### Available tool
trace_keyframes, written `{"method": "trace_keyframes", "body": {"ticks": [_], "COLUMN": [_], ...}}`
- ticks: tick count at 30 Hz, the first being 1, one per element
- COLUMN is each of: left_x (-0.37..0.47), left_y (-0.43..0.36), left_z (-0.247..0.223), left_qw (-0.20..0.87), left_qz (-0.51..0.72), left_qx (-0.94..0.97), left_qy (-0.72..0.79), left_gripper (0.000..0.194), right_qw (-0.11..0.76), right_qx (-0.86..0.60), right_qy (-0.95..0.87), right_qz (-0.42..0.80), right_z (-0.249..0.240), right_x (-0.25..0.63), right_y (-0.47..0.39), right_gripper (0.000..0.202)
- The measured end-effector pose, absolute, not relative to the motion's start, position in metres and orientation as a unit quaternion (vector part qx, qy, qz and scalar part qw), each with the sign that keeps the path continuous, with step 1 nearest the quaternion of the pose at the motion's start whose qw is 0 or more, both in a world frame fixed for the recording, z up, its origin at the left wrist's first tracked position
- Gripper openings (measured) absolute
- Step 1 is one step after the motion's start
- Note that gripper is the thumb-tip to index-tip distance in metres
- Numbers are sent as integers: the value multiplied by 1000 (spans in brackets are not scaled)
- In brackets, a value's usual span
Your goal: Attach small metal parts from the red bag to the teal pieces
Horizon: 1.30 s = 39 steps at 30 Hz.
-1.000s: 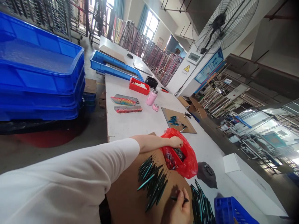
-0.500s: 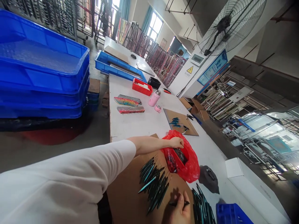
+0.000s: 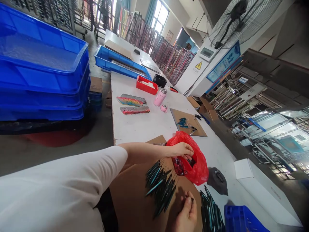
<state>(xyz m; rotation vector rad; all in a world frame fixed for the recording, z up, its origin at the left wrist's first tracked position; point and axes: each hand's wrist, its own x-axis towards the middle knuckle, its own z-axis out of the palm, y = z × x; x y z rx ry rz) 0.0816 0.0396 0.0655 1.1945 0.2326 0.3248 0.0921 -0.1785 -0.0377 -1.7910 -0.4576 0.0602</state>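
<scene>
My left hand (image 3: 183, 150) reaches over the open mouth of a red plastic bag (image 3: 201, 172). Its fingers are bent together above dark, thin contents (image 3: 191, 162); what they pinch, if anything, is hidden. Below, my right hand (image 3: 187, 211) is closed, with the dark tip of a slim fishing lure (image 3: 192, 199) showing at the fingers. Between the hands and the arm, a row of slim dark teal lures (image 3: 160, 190) with thin wires lies on brown cardboard (image 3: 132, 196). A second pile of lures (image 3: 211, 211) lies right of my right hand.
A grey-black pouch-like object (image 3: 218, 180), a white box (image 3: 265, 190) and a blue basket (image 3: 242, 219) stand right. Farther up the table are a board with blue lures (image 3: 175, 117), a pink bottle (image 3: 160, 97) and a red tray (image 3: 147, 91). Stacked blue crates (image 3: 72, 82) stand left.
My left hand has dipped slightly further over the bag's opening, its fingers now bent down to the contents. In my right hand the lure has turned, so less of it shows.
</scene>
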Motion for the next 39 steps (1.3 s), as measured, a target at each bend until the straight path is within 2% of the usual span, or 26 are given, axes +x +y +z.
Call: {"method": "trace_keyframes", "body": {"ticks": [4, 10, 18, 39], "left_x": [55, 31, 25, 21], "left_y": [-1, -33, -31, -30], "left_z": [40, 21, 28, 30], "left_qw": [829, 820, 783, 731], "left_qz": [145, 137, 150, 169], "left_qx": [539, 556, 603, 661], "left_qy": [36, -4, -33, -17], "left_gripper": [29, 27, 17, 11], "right_qw": [624, 622, 522, 503], "right_qx": [-760, -752, -832, -844], "right_qy": [-147, -201, -180, -174], "right_qz": [107, 84, 46, 56], "right_z": [-22, -19, -19, -18], "right_x": [74, 64, 61, 59], "right_y": [-171, -163, -168, -167], "right_gripper": [36, 35, 42, 45]}}
